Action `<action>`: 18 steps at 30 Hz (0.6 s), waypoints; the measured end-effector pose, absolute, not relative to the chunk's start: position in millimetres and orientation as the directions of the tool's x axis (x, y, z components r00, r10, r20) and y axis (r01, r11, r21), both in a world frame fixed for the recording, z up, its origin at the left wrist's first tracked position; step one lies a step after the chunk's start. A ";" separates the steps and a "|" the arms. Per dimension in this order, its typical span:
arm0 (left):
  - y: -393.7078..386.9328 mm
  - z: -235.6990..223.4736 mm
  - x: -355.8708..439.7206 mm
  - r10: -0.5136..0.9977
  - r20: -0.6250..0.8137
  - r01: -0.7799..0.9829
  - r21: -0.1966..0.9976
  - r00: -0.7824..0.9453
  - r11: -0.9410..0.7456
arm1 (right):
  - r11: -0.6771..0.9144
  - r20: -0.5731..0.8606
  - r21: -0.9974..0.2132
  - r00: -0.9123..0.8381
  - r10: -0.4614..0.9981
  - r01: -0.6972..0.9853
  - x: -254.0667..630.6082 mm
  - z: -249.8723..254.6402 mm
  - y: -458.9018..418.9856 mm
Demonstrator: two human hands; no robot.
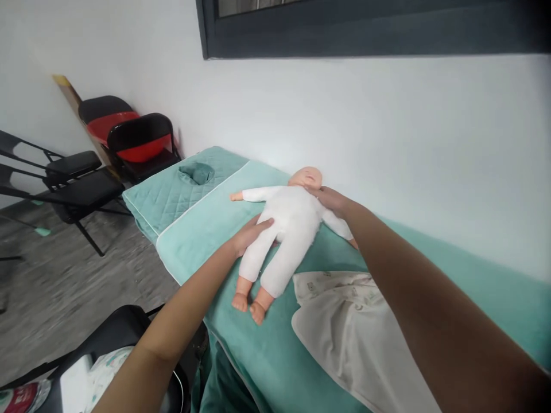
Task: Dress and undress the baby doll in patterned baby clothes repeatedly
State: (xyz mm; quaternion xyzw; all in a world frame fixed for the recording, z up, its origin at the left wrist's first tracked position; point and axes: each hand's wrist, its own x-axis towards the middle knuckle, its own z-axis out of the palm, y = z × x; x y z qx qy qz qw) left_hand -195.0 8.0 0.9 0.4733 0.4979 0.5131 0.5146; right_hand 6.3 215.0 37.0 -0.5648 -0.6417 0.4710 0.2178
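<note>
A baby doll (289, 211) with a white soft body lies on its back on the green cover of a bed (189, 246), head toward the wall and bare feet toward me. My left hand (252, 235) is at the doll's hip on the left, thumb on top, other fingers mostly hidden beneath or behind it. Beside the doll's neck and shoulder on the right rests my right hand (330, 199), its fingers stretched out and touching just under the chin. A pale cloth with a printed edge (348, 327) lies on the bed near the doll's legs.
A folded quilted green cover (167, 198) with a round hole sits at the bed's far left end. Black folding chairs (140, 137) stand beyond it. At lower left, a black seat (116, 327) bears a white object (75, 384), printed cloth and a red-labelled bottle (26, 396).
</note>
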 end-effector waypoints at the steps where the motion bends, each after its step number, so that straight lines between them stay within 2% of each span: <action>1: 7.6 3.7 -193.2 0.998 -0.053 -0.133 0.990 0.014 0.055 | -0.071 -0.255 -0.869 -0.320 0.913 0.490 7.5 38.8 214.0; 5: -10.1 23.9 -179.3 0.995 -0.092 -0.296 0.950 0.047 0.102 | -0.064 -0.245 -0.883 -0.341 0.907 0.464 26.2 53.4 195.2; 13: -76.1 73.7 -82.6 0.987 -0.082 -0.407 0.904 0.135 0.131 | -0.022 -0.161 -0.903 -0.292 0.943 0.429 140.1 102.3 123.4; 18: -122.4 64.7 11.6 0.974 -0.093 -0.396 0.903 0.204 0.169 | -0.045 -0.114 -0.881 -0.119 0.986 0.471 245.8 100.5 51.0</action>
